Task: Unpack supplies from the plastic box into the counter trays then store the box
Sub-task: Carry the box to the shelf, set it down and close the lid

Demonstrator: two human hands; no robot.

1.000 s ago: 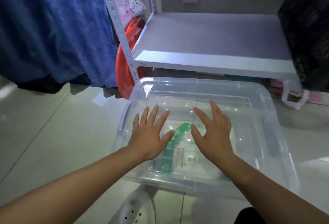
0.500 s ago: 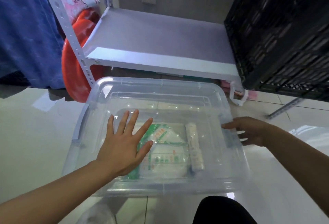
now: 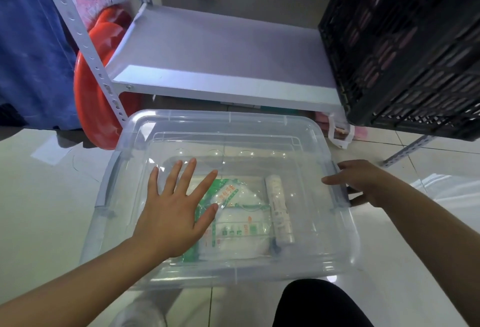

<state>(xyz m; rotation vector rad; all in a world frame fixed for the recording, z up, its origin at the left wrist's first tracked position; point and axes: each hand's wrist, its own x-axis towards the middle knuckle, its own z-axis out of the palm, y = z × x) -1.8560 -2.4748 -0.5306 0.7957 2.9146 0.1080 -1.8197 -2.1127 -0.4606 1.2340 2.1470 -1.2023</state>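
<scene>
- Plastic box (image 3: 306,256), lid on, sits on the tiled floor (image 3: 46,209) before a grey shelf (image 3: 220,48).
- Left hand (image 3: 171,212) lies flat, fingers spread, on the lid.
- Right hand (image 3: 363,181) grips the box's right side latch (image 3: 339,191).
- Green-and-white packet (image 3: 233,222) and white tube (image 3: 279,209) lie inside.

floor (image 3: 39,209): pale tiles; clear box (image 3: 337,243) in the middle, red basin (image 3: 91,108) far left
shelf (image 3: 220,48): far, black crate (image 3: 405,48) on its right end
</scene>
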